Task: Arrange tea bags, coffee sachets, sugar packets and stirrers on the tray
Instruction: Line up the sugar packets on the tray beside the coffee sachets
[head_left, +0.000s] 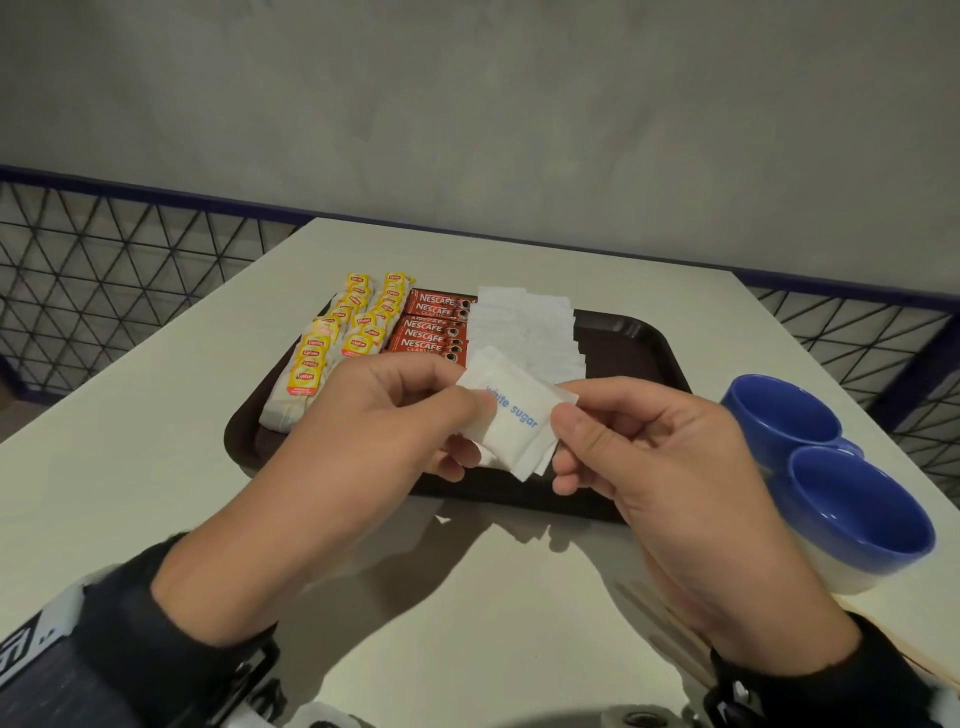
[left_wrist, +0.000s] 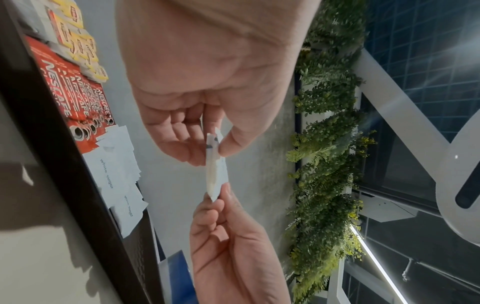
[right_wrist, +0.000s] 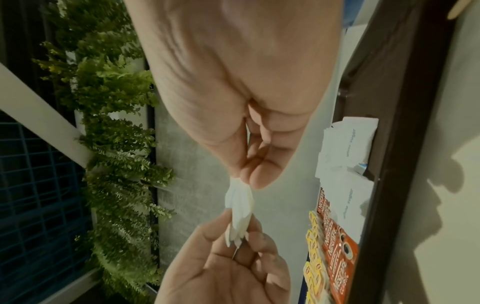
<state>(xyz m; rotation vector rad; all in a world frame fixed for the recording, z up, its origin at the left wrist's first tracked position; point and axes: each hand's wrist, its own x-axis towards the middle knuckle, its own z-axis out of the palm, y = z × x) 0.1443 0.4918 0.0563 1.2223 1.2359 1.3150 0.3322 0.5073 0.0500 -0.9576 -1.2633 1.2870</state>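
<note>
Both hands hold a small stack of white sugar packets (head_left: 514, 423) above the near edge of the dark brown tray (head_left: 631, 338). My left hand (head_left: 395, 415) pinches the stack's left end (left_wrist: 215, 164); my right hand (head_left: 613, 431) pinches its right corner (right_wrist: 240, 203). On the tray lie yellow tea bags (head_left: 353, 332) at the left, red Nescafe coffee sachets (head_left: 431, 327) in the middle, and a row of white sugar packets (head_left: 524, 325) to their right. Wooden stirrers (head_left: 670, 639) lie on the table under my right wrist, mostly hidden.
Two blue cups (head_left: 831, 467) stand on the white table (head_left: 130, 467) just right of the tray, close to my right hand. A wire-mesh railing (head_left: 104, 275) runs behind the table. The tray's right part is bare.
</note>
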